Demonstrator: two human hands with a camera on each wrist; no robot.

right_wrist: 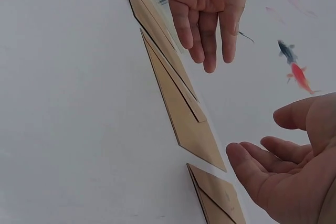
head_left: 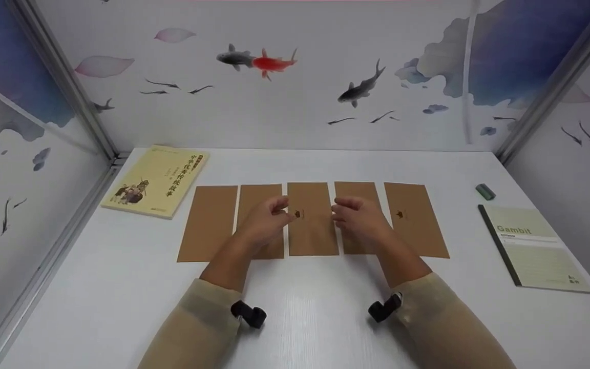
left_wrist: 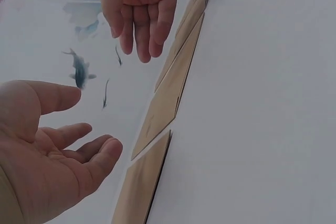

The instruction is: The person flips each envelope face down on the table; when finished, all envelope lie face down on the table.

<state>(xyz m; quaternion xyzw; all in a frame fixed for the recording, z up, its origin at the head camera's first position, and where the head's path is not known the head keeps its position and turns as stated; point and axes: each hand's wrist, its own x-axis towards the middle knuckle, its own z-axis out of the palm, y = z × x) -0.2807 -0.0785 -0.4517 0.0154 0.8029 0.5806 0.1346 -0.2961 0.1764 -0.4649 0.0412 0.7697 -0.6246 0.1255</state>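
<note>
Several flat brown kraft-paper rectangles lie side by side in a row on the white table. A small dark crown is printed on the middle rectangle point(head_left: 313, 238) and on the rightmost rectangle point(head_left: 420, 233). My left hand point(head_left: 263, 221) hovers over the second rectangle from the left point(head_left: 256, 193), and my right hand point(head_left: 360, 216) over the second from the right point(head_left: 355, 188). The palms face each other across the middle one, with nothing held. Both wrist views show loosely bent fingers and a gap between each thumb and its fingers. Layered edges show on the rectangles point(right_wrist: 170, 98) in the right wrist view.
A yellow book point(head_left: 156, 179) lies at the back left of the table point(head_left: 295, 307). At the right is a pale green Gambit notebook point(head_left: 535, 251) with a dark spine, and a small green block point(head_left: 485, 191) just behind it. Printed panels point(head_left: 295, 118) enclose the back and sides.
</note>
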